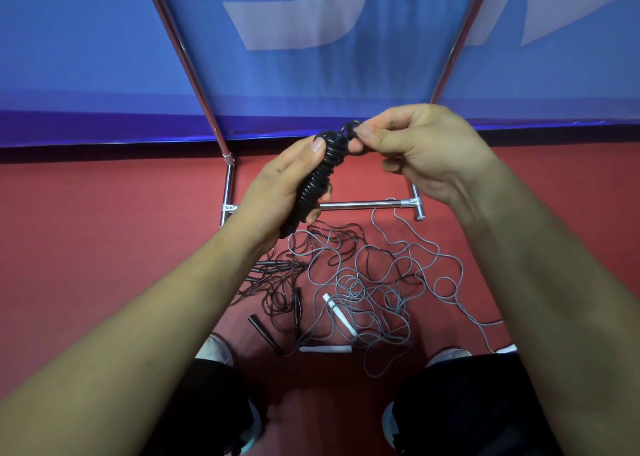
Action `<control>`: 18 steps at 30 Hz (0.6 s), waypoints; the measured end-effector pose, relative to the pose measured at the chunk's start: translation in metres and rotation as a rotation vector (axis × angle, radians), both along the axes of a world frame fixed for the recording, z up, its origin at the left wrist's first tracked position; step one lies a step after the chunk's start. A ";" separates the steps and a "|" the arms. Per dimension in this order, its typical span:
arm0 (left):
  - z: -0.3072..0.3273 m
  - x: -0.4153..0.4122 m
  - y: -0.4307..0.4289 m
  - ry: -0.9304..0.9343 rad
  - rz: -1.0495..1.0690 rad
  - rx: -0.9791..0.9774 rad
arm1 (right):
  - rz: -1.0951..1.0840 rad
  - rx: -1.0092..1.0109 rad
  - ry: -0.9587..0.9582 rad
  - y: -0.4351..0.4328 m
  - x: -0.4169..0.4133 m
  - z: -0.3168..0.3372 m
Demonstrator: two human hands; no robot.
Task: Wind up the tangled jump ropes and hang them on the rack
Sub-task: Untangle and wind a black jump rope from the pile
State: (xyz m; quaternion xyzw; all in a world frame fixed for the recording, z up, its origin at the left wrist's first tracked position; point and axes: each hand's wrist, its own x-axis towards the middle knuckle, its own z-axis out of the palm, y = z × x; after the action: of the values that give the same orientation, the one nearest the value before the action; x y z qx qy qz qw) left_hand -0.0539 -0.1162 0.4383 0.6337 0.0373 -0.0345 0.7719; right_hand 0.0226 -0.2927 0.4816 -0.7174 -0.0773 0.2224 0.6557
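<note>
From the head camera I saw the left hand [277, 185] closed round a bundle [320, 178] of black rope wound in tight coils. Its fingers were curled about the lower half and its thumb was pressed on the upper coils. The bundle was tilted, with its top end up and to the right. The right hand [419, 147] pinched that top end between thumb and forefinger, where a small loop stuck out. Its other fingers were loosely curled beneath, and I could make out nothing else in them. Both hands were raised in front of the rack [363, 205]. Its chrome base bar lay across the red floor [104, 230] just beyond the bundle, and its frame rose on either side against a blue banner [311, 75]. On the floor below the hands lay the tangle. A black rope [277, 282] was on the left with thin black handles [265, 334] near it. A grey rope [381, 282] was spread in wide loops on the right, and one loop reached the right end of the base bar. The two ropes overlapped in the middle. Two white handles [337, 313] lay among the near grey loops, one slanted and one flat across. At the bottom edge I saw black trousers [214, 403] and pale shoes [214, 348] on either side of the tangle.
</note>
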 end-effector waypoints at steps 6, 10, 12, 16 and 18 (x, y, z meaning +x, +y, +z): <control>0.002 -0.002 -0.004 -0.004 -0.037 0.073 | 0.108 0.030 0.213 -0.006 0.001 0.005; 0.009 -0.002 0.001 -0.021 -0.103 0.233 | 0.122 0.021 0.309 -0.009 0.002 0.004; 0.010 -0.001 0.006 -0.023 -0.171 0.303 | 0.134 -0.010 0.323 -0.009 -0.001 0.000; 0.012 0.000 0.007 0.009 -0.196 0.348 | 0.106 0.004 0.303 -0.008 -0.001 -0.001; 0.013 0.000 0.007 0.026 -0.184 0.351 | 0.121 -0.020 0.251 -0.007 -0.001 -0.001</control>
State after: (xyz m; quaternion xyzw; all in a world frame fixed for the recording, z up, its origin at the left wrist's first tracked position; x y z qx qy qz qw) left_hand -0.0539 -0.1089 0.4516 0.7587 -0.0054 -0.1058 0.6428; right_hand 0.0211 -0.2997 0.4809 -0.6844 -0.0355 0.3505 0.6383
